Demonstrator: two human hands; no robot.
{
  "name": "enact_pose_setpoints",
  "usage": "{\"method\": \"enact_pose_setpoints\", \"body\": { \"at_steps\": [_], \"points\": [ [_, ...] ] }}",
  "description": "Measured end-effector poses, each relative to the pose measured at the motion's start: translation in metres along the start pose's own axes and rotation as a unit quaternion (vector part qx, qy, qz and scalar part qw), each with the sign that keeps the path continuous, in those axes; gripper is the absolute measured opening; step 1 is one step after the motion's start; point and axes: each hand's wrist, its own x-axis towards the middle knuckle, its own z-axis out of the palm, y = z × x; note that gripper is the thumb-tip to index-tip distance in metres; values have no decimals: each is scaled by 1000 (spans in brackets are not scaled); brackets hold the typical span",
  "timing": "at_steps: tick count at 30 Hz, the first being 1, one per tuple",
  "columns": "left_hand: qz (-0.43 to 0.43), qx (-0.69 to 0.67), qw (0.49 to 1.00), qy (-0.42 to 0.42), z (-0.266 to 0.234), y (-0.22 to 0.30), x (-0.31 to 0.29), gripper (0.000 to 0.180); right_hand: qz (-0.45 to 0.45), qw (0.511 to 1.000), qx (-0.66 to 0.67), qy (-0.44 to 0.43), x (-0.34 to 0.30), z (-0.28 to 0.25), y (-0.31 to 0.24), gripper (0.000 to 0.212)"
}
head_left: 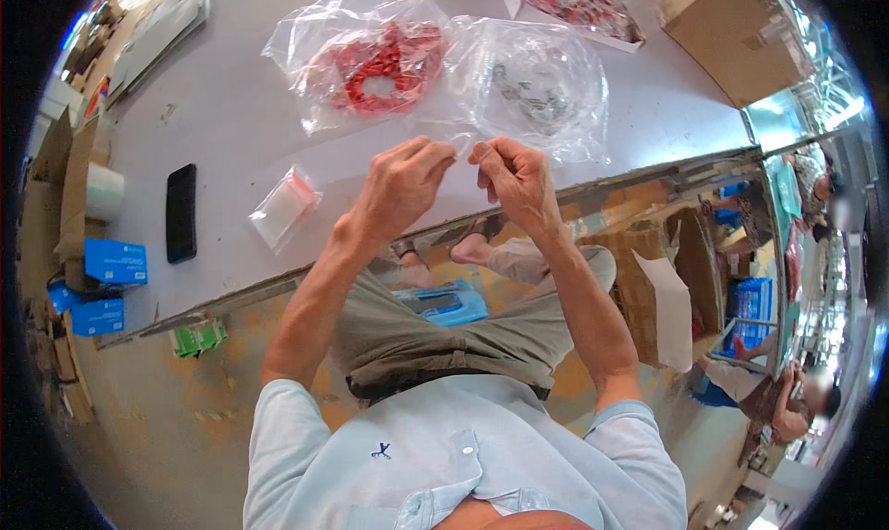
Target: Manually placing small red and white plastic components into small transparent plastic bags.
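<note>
Left hand (403, 183): upper centre, fingertips pinching a wisp of clear film (460, 144).
Right hand (520, 180): seemingly pinching its other edge, perhaps keeping it taut!
Bags: red-filled bag (394, 67) and grey-filled bag (537, 86) just beyond, likely for quick reach, yet crowding forward room.
Counter (231, 141): clear-packet stack (281, 213), then phone (181, 213), frame left.

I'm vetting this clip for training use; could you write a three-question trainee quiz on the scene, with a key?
1. True or false: the black phone lies to the right of the small clear packet.
2. Which of the person's hands is nearer that packet?
3. Fill in: of two large clear bags, the left bag contains ____ pieces.

Key: 1. False. 2. The left hand. 3. Red.
</note>
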Motion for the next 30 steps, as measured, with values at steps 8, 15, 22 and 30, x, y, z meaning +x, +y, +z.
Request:
{"method": "enact_pose_setpoints", "body": {
  "at_steps": [8, 15, 22, 30],
  "points": [
    [-58, -113, 992, 20, 0, -4, 30, 11, -127, 947, -280, 99, 63, -102, 28, 17],
    [-91, -138, 984, 62, 13, -24, 33, 11, -186, 855, -481, 52, 136, -117, 51, 23],
    [-110, -121, 986, 38, 12, -29, 36, 11, -112, 862, -494, -20, 163, -103, 46, 22],
    [-69, -95, 993, 35, 18, -32, 39, 11, -107, 819, -555, -98, 177, -107, 42, 19]
  ]
}}
